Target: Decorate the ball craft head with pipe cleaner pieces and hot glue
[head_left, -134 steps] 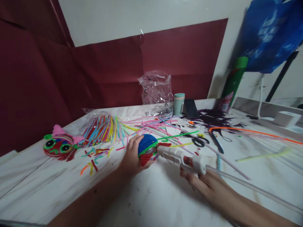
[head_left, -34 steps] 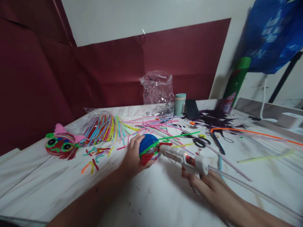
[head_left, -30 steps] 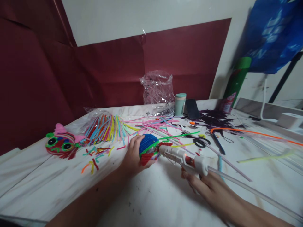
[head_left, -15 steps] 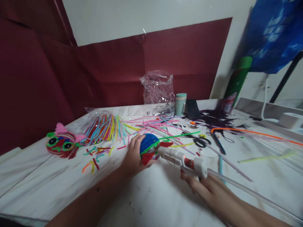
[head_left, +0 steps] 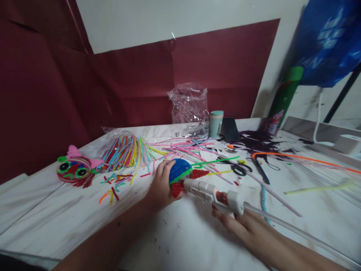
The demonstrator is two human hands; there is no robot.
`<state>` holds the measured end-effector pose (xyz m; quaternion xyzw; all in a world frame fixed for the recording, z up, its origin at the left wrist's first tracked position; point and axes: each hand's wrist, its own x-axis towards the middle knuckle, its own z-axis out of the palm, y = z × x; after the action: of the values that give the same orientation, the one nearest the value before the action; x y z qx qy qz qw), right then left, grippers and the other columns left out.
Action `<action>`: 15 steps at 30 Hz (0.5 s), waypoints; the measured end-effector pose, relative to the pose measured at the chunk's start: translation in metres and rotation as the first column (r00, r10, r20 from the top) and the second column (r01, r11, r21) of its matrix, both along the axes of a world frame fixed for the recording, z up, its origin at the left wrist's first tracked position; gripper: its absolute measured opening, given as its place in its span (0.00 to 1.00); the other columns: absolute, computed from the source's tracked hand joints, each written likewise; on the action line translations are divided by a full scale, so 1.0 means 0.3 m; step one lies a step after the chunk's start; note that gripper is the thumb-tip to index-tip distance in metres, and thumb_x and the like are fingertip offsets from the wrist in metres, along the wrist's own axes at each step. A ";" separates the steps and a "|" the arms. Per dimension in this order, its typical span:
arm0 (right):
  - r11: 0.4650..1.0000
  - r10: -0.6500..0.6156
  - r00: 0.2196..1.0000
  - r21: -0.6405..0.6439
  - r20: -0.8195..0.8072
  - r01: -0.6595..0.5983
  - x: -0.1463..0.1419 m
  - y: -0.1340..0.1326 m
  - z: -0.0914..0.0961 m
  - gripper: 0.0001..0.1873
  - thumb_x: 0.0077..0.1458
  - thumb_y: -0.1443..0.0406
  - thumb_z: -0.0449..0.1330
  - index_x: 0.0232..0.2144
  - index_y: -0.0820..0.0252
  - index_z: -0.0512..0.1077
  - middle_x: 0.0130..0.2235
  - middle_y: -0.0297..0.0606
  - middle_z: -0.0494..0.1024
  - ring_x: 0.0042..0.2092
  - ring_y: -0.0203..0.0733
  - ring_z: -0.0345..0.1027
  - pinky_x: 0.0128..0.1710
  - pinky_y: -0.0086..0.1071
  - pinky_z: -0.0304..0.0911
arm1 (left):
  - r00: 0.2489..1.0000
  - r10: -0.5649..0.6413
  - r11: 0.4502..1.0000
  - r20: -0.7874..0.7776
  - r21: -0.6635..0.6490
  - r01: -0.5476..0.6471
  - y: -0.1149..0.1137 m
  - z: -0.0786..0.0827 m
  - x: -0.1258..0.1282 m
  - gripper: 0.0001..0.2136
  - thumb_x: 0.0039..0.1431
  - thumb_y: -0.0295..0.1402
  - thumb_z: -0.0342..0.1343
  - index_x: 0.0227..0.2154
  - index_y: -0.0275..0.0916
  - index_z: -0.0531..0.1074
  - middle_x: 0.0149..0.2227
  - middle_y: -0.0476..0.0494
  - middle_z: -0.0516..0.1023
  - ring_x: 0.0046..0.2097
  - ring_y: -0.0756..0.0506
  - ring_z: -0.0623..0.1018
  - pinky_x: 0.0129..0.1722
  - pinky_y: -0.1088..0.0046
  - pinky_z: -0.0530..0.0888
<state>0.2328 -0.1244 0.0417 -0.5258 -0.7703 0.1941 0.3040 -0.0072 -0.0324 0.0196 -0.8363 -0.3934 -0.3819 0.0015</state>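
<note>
My left hand [head_left: 159,185] is wrapped round a small ball [head_left: 180,171] covered in blue, green and red pipe cleaners, holding it on the white table [head_left: 183,241]. My right hand [head_left: 239,224] grips a white glue gun [head_left: 213,191] with a long clear glue stick trailing to the right. The gun's nozzle touches the ball's lower right side, beside a red pipe-cleaner fin. A small light glows on the gun's body.
A finished red pipe-cleaner creature with big eyes [head_left: 73,170] lies at the left. A fan of coloured pipe cleaners [head_left: 126,150], cut scraps, scissors [head_left: 239,169], a clear bag [head_left: 189,107], a teal cup [head_left: 216,123], a phone [head_left: 230,129] and a green can [head_left: 284,96] fill the back.
The glue gun's nozzle has dropped slightly lower against the ball. Both hands keep their hold; the camera shifted a little.
</note>
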 end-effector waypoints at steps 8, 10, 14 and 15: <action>0.999 0.042 0.999 0.029 -0.004 -0.041 0.010 0.008 0.013 0.21 0.57 0.54 0.46 0.26 0.56 0.74 0.31 0.39 0.80 0.35 0.45 0.73 0.40 0.34 0.69 | 1.000 -0.007 1.000 0.008 -0.028 0.007 -0.007 0.011 0.003 0.39 0.41 0.33 0.63 0.57 0.37 0.52 0.55 0.31 0.58 0.59 0.33 0.61 0.58 0.50 0.61; 1.000 0.028 1.000 0.004 -0.004 -0.028 0.016 0.009 0.017 0.23 0.57 0.52 0.45 0.26 0.56 0.74 0.30 0.40 0.80 0.34 0.46 0.73 0.38 0.35 0.70 | 1.000 0.001 0.999 0.025 -0.033 0.000 -0.007 0.012 0.002 0.39 0.42 0.35 0.64 0.57 0.37 0.52 0.55 0.31 0.59 0.59 0.33 0.61 0.58 0.50 0.61; 0.999 0.016 1.000 -0.039 -0.002 -0.016 0.023 0.009 0.020 0.24 0.57 0.51 0.45 0.27 0.56 0.75 0.28 0.40 0.80 0.30 0.46 0.73 0.33 0.34 0.70 | 0.999 0.015 0.999 0.038 -0.050 -0.013 -0.005 0.011 0.002 0.39 0.42 0.36 0.64 0.57 0.38 0.52 0.55 0.32 0.59 0.59 0.33 0.61 0.58 0.49 0.61; 0.999 0.025 1.000 -0.045 0.000 -0.025 0.023 0.009 0.020 0.24 0.57 0.51 0.45 0.27 0.56 0.75 0.28 0.40 0.80 0.29 0.45 0.72 0.32 0.34 0.70 | 0.999 0.017 0.999 0.038 -0.051 -0.015 -0.004 0.010 0.002 0.39 0.42 0.36 0.64 0.57 0.38 0.52 0.55 0.32 0.59 0.59 0.33 0.61 0.58 0.49 0.61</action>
<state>0.2398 -0.1217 0.0477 -0.5229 -0.7725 0.2151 0.2892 -0.0065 -0.0337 0.0226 -0.8253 -0.4096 -0.3879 -0.0243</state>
